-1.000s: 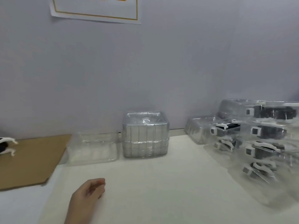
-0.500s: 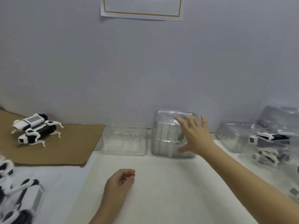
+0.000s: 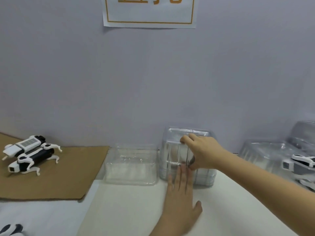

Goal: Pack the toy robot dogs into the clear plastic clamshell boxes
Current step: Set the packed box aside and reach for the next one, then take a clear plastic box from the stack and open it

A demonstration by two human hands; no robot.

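1. Head view: the stack of clear ribbed plastic clamshell boxes [image 3: 170, 155] stands on the white table [image 3: 127, 210] against the wall. It is the landmark for everything below.
2. The right hand [image 3: 202, 153] grips the stack's top box, with fingers curled over its upper front edge and the thumb lower on the front. This looks like a grip for peeling one box off.
3. The left hand [image 3: 181, 193] lies flat with straight fingers against the stack's lower front, holding nothing. It probably pins the rest down.
4. Just left of the stack sits one shallow clear plastic tray [image 3: 131, 166], lying open.
5. Well left of the stack, on a brown cardboard sheet [image 3: 68, 176], two loose black-and-white toy robot dogs wait unpacked. One is the white-backed dog [image 3: 25, 145] and one the black-bodied dog [image 3: 32, 160], and they touch. Part of a third toy [image 3: 10, 229] shows at the frame's bottom-left corner.
6. Right of the stack stand several filled clear boxes [image 3: 260, 154]. One packed dog [image 3: 300, 163] is plain, and the counts of filled and stacked boxes cannot be told.
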